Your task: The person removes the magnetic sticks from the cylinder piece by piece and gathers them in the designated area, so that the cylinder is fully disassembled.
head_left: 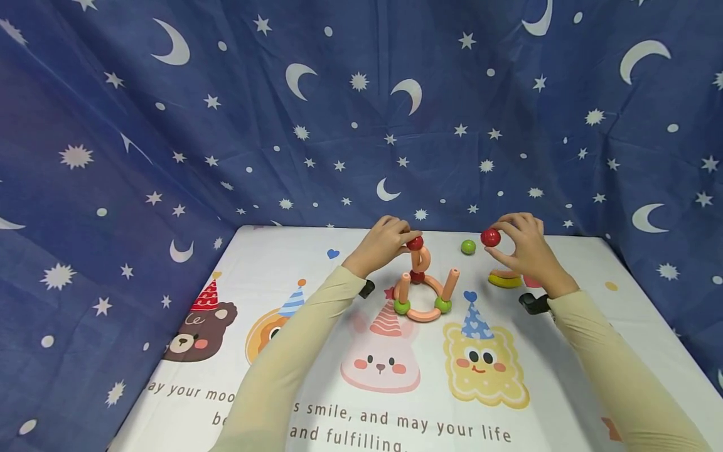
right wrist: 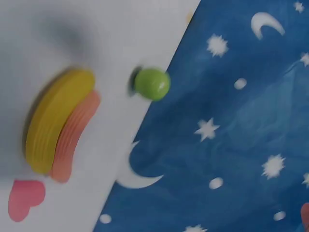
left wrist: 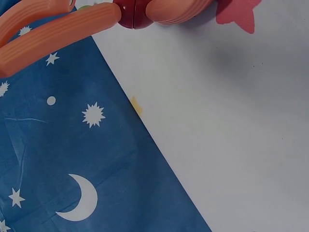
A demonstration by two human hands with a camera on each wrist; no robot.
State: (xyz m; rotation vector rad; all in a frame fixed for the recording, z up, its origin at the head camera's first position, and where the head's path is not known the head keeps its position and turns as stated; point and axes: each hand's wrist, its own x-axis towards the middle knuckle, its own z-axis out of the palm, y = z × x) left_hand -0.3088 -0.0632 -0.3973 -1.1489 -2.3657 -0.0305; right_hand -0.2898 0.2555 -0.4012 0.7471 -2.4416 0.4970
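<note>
My left hand [head_left: 383, 245] pinches a red ball [head_left: 415, 243] on top of an upright orange stick at the back of a toy frame. The frame's base is a ring of curved orange pieces [head_left: 423, 315], joined by green balls [head_left: 443, 305] and a red ball [left wrist: 133, 12]. Two more orange sticks [head_left: 450, 285] stand on the green balls with bare tops. Beside the back stick, a curved orange piece [head_left: 425, 258] hangs below the pinched ball. To the right, my right hand [head_left: 524, 247] holds another red ball [head_left: 490, 237] between thumb and fingers, above the table.
A loose green ball [head_left: 468, 247] lies near the table's back edge. Yellow [right wrist: 55, 123] and orange [right wrist: 76, 137] curved pieces lie side by side below my right hand. A blue curtain [head_left: 339, 113] with moons and stars rises behind the printed white tablecloth [head_left: 322, 367].
</note>
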